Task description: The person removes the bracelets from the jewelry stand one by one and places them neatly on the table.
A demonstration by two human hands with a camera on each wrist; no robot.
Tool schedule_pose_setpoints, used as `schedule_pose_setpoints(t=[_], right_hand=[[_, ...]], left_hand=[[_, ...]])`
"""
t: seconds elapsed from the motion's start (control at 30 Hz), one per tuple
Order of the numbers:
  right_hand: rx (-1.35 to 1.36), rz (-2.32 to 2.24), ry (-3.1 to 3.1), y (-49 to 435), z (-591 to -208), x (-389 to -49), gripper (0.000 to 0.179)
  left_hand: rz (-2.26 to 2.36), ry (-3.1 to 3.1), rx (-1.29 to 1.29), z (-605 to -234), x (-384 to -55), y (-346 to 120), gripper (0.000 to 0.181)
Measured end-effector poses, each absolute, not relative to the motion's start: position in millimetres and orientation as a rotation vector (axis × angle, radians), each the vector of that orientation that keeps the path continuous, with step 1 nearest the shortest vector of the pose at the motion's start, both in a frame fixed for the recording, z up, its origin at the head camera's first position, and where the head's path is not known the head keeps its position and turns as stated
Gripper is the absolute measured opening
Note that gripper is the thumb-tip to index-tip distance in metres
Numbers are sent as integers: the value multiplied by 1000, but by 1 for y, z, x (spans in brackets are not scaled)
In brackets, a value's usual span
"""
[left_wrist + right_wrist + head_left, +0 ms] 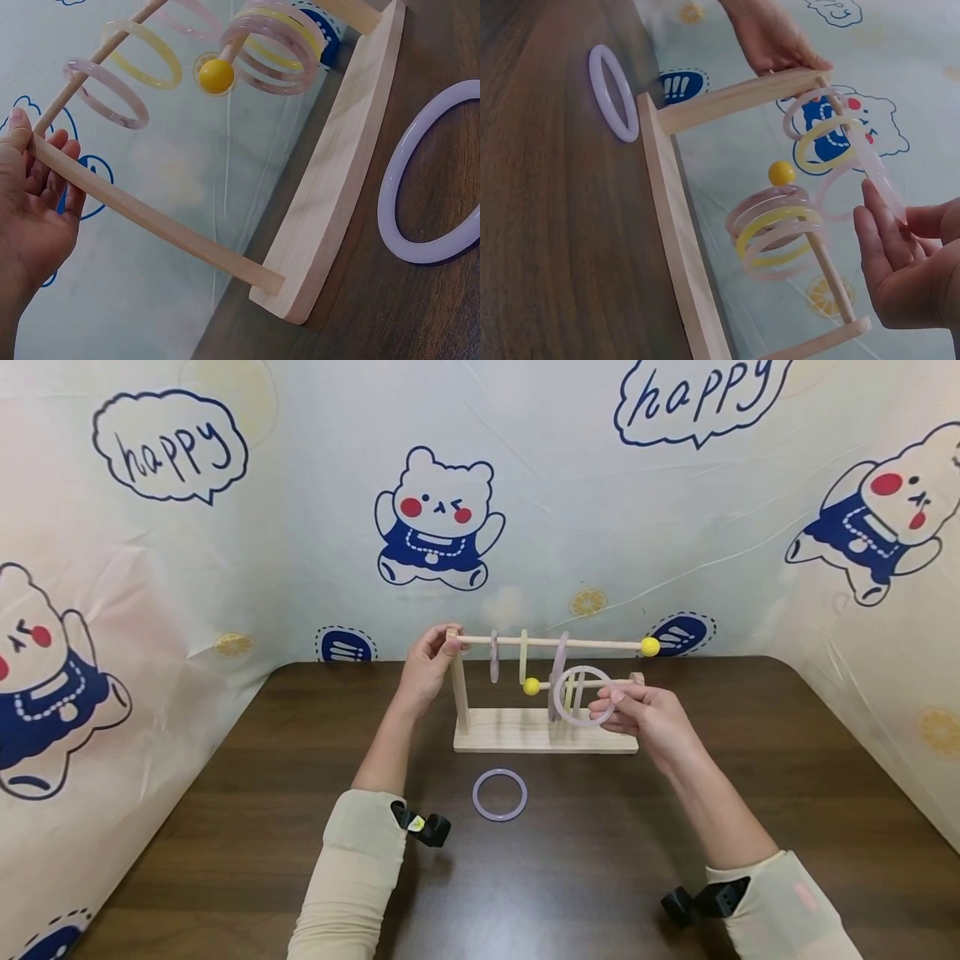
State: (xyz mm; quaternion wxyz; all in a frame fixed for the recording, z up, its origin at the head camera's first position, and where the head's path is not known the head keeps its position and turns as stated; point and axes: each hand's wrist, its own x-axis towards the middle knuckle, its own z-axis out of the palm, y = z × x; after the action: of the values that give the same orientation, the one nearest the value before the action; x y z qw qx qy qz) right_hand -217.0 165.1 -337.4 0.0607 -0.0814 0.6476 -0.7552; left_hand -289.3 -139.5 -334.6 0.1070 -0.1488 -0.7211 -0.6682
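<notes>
A wooden bangle rack (517, 742) has two rods pointing opposite ways, each tipped with a yellow ball. My left hand (427, 667) grips the top of its left post, thumb in front. Between thumb and fingers, my right hand (651, 720) pinches a pale pink bangle (877, 177), in front of the lower rod in the head view. On the upper rod hang a marbled lilac bangle (112, 97), a pale yellow bangle (142, 56) and a pink one. Several bangles, one a yellow bangle (742, 247), hang on the lower rod.
A lilac bangle (499, 817) lies flat on the dark wooden table (300, 860), in front of the rack. Behind the table hangs a printed cloth (322, 527) with bears. A small black camera (431, 831) is strapped to each sleeve.
</notes>
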Motion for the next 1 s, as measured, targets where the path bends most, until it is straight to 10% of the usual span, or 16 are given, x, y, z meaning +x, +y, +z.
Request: schedule_pose_setpoints(t=[1.0], right_hand=[[-385, -1651, 2095, 158, -368, -218, 26]], left_hand=[[-1970, -2101, -466, -335, -290, -139, 45]])
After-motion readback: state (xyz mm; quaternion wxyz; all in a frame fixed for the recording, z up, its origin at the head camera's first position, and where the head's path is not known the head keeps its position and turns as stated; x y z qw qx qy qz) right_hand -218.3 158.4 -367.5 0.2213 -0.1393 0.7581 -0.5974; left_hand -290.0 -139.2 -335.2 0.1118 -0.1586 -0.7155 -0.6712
